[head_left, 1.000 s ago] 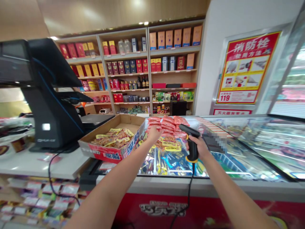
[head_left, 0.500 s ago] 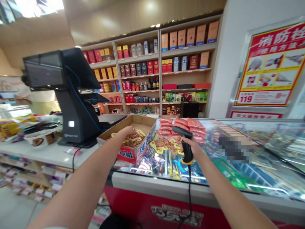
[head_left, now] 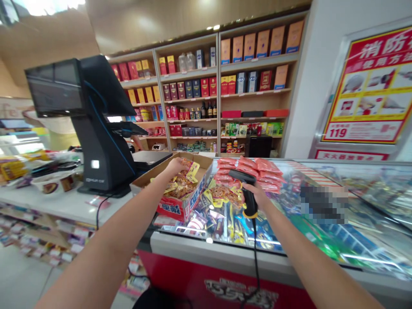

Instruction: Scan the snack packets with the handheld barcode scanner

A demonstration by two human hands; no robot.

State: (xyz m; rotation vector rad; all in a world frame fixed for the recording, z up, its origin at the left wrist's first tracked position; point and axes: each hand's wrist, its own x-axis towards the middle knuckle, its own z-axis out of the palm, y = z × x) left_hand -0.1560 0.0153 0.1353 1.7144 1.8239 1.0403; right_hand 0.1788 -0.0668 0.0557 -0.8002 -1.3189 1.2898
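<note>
- Black-and-yellow plastic scanner (head_left: pixel 249 204) is grasped by right grip (head_left: pixel 254 193).
- Brown-and-yellow plastic packet (head_left: pixel 192 170) is seemingly handled; left grip (head_left: pixel 175 165): closure cannot be told.
- Clearance of red-printed cardboard box (head_left: pixel 174 209) seems called for.

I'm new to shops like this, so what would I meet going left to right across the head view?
Black plastic checkout terminal, open brown-and-red cardboard box, black-and-yellow handheld scanner, silver-framed red-and-yellow wall poster.

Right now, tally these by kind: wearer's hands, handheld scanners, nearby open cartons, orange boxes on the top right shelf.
Wearer's left hand and right hand: 2
Handheld scanner: 1
Open carton: 1
Orange boxes: 6
Total: 10
</note>
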